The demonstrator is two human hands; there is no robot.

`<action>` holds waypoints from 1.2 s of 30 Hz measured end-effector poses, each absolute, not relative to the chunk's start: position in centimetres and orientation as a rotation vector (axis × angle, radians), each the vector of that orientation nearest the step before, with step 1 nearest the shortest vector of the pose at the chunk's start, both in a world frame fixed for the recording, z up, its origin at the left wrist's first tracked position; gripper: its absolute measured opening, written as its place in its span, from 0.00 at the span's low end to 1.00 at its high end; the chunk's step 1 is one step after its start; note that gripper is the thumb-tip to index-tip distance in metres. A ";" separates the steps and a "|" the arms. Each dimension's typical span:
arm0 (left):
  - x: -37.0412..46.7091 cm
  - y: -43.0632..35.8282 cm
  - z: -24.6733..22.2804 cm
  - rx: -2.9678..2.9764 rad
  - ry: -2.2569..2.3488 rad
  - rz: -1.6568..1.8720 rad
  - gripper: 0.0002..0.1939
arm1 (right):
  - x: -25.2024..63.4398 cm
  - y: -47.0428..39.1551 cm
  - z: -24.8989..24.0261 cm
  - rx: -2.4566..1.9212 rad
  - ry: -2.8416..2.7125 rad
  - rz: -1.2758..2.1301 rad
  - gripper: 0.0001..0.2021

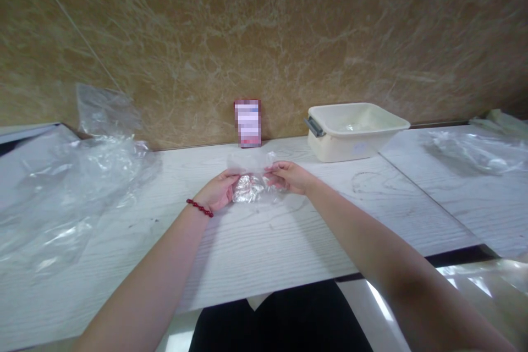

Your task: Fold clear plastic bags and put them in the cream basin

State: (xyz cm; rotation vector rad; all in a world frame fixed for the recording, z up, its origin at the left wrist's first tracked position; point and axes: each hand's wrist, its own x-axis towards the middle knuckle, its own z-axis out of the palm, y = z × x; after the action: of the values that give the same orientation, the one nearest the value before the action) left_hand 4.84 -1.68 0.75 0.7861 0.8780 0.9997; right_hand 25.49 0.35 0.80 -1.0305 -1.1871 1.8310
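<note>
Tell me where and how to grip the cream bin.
Probably grip the cream bin by both short ends, from left and right: a grey handle juts from the left end, the right rim flares outward, and the wall stands behind.

L wrist (205, 199) has a dk-red bracelet (199, 208) w/ round beads, both forearms (165, 264) bare, & lower-body clothing (284, 319) is blk.

**A small tabletop workplace indoors**

A white wood-grain worktop (247, 253) abuts a marble-patterned wall (264, 38). Heaped clear plastic (111, 159) at left, a cream tub (338, 146) and further clear film (487, 154) at right suggest a workshop, although the limited view cannot exclude a room in a home.
</note>
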 end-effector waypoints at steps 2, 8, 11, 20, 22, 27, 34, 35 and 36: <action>4.8 -1.7 0.7 0.795 0.882 1.035 0.07 | 25.3 0.4 0.8 -1.047 -1.167 1.783 0.05; 4.5 -2.1 1.8 0.754 0.679 1.040 0.08 | 24.8 0.8 0.6 -1.074 -1.155 1.570 0.07; 4.6 -2.2 2.0 0.684 0.673 1.004 0.12 | 24.9 1.2 0.1 -1.062 -1.169 1.505 0.07; 5.2 -1.8 0.3 0.878 0.907 1.021 0.10 | 25.0 1.2 -0.3 -0.885 -1.438 1.321 0.06; 5.2 -1.7 0.2 0.891 0.911 1.058 0.11 | 24.9 1.2 -0.2 -0.892 -1.430 1.276 0.05; 5.0 -1.3 0.2 0.860 0.900 1.225 0.13 | 24.7 1.0 0.4 -0.990 -1.229 1.286 0.17; 4.9 -1.2 0.4 0.793 0.843 1.326 0.16 | 24.4 0.2 0.6 -1.076 -1.216 1.597 0.15; 4.9 -1.2 0.4 0.789 0.836 1.324 0.16 | 24.4 0.1 0.5 -1.080 -1.242 1.613 0.16; 4.9 -1.2 0.4 0.788 0.834 1.322 0.15 | 24.4 0.1 0.3 -1.083 -1.269 1.608 0.17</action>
State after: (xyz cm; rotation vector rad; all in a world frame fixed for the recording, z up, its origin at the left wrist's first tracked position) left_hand 4.89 -1.24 0.36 0.7879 0.8337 1.3222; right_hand 24.41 0.09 0.35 -1.0830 -1.2688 1.6085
